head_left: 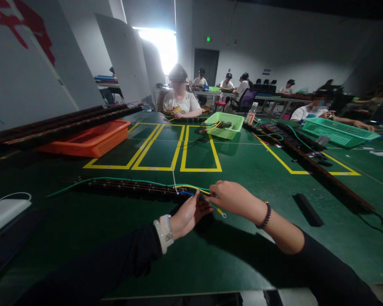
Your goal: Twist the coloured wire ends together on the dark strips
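Observation:
A long dark strip (pixel 130 187) lies across the table in front of me, with a green wire (pixel 105 178) running along its top. At its right end, yellow wires (pixel 191 187) and a blue wire (pixel 185 193) come together. My left hand (pixel 190 216) is closed around this wire bundle from below. From the right, my right hand (pixel 234 199) pinches the same bundle, its fingertips close to the left ones. A ring terminal (pixel 224 215) on a yellow-sleeved wire end sticks out beneath the right hand. One white cable tie (pixel 174 178) stands upright at the strip, its tail pointing up.
An orange basket (pixel 111 136) stands at the left beside long dark strips (pixel 51 123). Farther back are a light green basket (pixel 231 127) with wires, a bottle (pixel 251 114) and a green basket (pixel 338 131). A black bar (pixel 307 209) lies right. A co-worker (pixel 181 100) sits opposite.

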A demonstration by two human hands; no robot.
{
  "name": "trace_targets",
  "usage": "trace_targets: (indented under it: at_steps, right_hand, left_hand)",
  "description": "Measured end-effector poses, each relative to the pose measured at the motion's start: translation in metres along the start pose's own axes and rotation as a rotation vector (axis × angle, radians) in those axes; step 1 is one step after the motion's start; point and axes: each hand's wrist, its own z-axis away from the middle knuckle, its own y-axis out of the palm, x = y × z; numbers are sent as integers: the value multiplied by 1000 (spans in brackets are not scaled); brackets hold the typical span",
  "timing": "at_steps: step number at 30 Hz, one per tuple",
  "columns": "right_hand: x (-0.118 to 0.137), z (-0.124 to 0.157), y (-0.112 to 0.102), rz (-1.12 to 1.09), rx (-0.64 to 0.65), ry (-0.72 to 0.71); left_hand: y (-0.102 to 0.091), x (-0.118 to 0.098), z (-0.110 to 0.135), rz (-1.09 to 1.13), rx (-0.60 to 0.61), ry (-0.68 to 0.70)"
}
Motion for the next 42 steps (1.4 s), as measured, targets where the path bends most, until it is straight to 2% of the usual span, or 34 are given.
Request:
trace_targets:
  at_steps: [3, 5, 12, 17, 20, 26, 31, 35, 38, 42]
  right_hand:
    - [8, 5, 0, 17, 90, 2]
    - [10, 5, 3, 43, 105, 5]
    - [3, 6, 3, 80, 24, -23]
    - [-7, 2, 4, 77, -12, 22]
    - [-10, -5, 11, 87, -20, 56]
    - [-13, -14, 31, 39, 63, 37]
    - [-12, -10, 14, 117, -33, 51]
    - [0, 0, 1, -12, -79, -33]
    - [11, 4, 3, -59, -40, -131]
    - [14, 4, 7, -55, -23, -179]
  left_hand:
    - [2, -1, 1, 5, 8, 0]
    - [3, -2, 2, 10, 3, 4]
    - [6, -4, 3, -37, -21, -16]
    - [2, -3, 3, -102, 21, -18]
    - [-1, -3, 2, -96, 44, -25]
    - [-2, -5, 2, -78, 66, -37]
    - [2, -5, 3, -51, 53, -55]
    - [4, -5, 3, 6, 19, -48]
    - [3, -5, 2, 21, 3, -46]
    - [1, -5, 3, 0, 33, -37]
